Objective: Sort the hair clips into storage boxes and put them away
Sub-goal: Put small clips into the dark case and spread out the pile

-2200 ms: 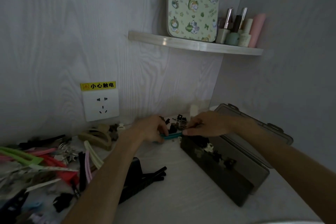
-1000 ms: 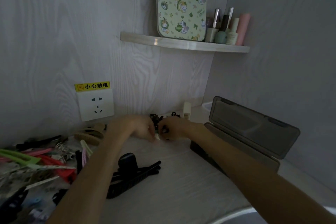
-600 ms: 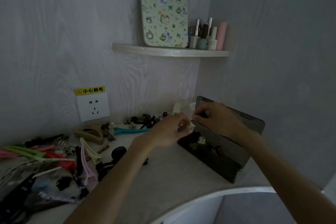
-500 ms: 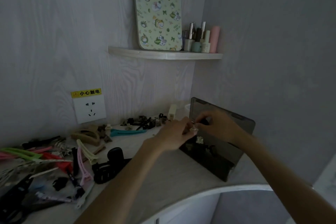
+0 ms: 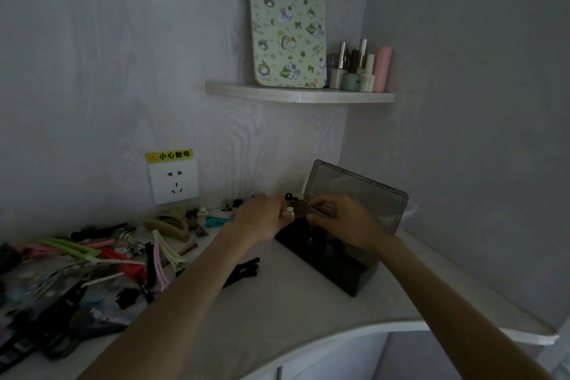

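The pale table [image 5: 277, 311] filled the lower half of the frame, its front edge curving from lower left to a corner at lower right, with bare room in the middle between the two forearms. Right of centre sat a dark, smoky translucent storage box [image 5: 342, 268], rectangular, its long axis running from upper left to lower right, its hinged lid [image 5: 357, 191] standing up toward the right wall. Small dark clips lay inside it. At lower left sprawled a heap of hair clips [image 5: 92, 259]: long slim green, pink and red ones pointing mostly left to right, and black ones. A tan claw clip [image 5: 169, 224] and a teal clip [image 5: 217, 220] lay nearer the wall socket [image 5: 173, 180]. Above, a curved shelf [image 5: 299, 95] carried a patterned board and small bottles.

Over the box's far end, the left hand [image 5: 262, 217] and right hand [image 5: 339, 219] met, both with fingers curled, pinching a small clip [image 5: 303, 210] between them; its long axis ran roughly left to right, with a whitish end by the left fingers.
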Demonstrator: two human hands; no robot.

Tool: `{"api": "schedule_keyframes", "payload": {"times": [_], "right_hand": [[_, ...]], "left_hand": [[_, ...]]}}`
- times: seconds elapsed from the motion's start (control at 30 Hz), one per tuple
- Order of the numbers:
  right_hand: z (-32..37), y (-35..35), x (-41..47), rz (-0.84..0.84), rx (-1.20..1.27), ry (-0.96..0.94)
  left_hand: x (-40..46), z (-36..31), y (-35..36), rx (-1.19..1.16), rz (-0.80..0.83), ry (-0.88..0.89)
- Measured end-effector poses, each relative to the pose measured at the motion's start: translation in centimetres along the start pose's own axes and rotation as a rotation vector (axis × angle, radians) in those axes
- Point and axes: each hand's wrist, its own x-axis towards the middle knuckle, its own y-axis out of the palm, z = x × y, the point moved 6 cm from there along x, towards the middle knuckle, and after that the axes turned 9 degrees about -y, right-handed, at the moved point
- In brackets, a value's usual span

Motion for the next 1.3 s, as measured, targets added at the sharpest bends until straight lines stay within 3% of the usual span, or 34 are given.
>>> {"api": "schedule_keyframes", "payload": {"times": [0.17, 0.27, 0.37, 0.47, 0.57, 0.67, 0.77, 0.83, 0.93, 1.1, 1.3], "right_hand": [[1.0, -1.3, 3.3, -0.077, -0.224, -0.056], [1.7, -0.6, 6.5, -0.113, -0.425, -0.226], [-0.2, 0.7, 8.5, 0.100, -0.614, -0.165], [-1.2, 1.8, 9.0, 0.286, -0.774, -0.154], [-0.9, 0.9, 9.4, 0.347, -0.788, -0.141], [-1.5, 0.3, 9.1, 0.566, -0.705, 0.008], [-1.7, -0.6, 9.6, 0.670, -0.635, 0.103], [-1.8, -0.7, 10.3, 0.629, -0.574, 0.096], [-1.9, 0.9, 11.0, 0.612, -0.360, 0.158], [-2.3, 5.1, 11.6, 0.653, -0.359, 0.215], [-4.2, 7.2, 11.9, 0.646, -0.349, 0.314]], "left_hand": [[0.2, 0.7, 0.9, -0.207, 0.275, 0.141], [2.4, 2.2, 0.8, -0.346, 0.267, 0.116], [4.1, 2.9, 0.2, -0.482, 0.219, 0.074], [5.0, 3.5, 0.7, -0.499, 0.400, -0.009], [4.9, 3.3, 1.2, -0.530, 0.608, -0.055], [4.6, 3.1, 1.6, -0.521, 0.722, -0.099], [4.7, 4.7, 1.2, -0.435, 0.675, -0.148], [5.0, 6.6, 0.4, -0.375, 0.537, -0.227], [5.2, 8.7, -1.5, -0.085, 0.337, -0.262], [4.8, 9.4, -0.9, 0.096, 0.405, -0.062], [4.5, 10.6, -1.0, 0.167, 0.295, -0.119]]}}
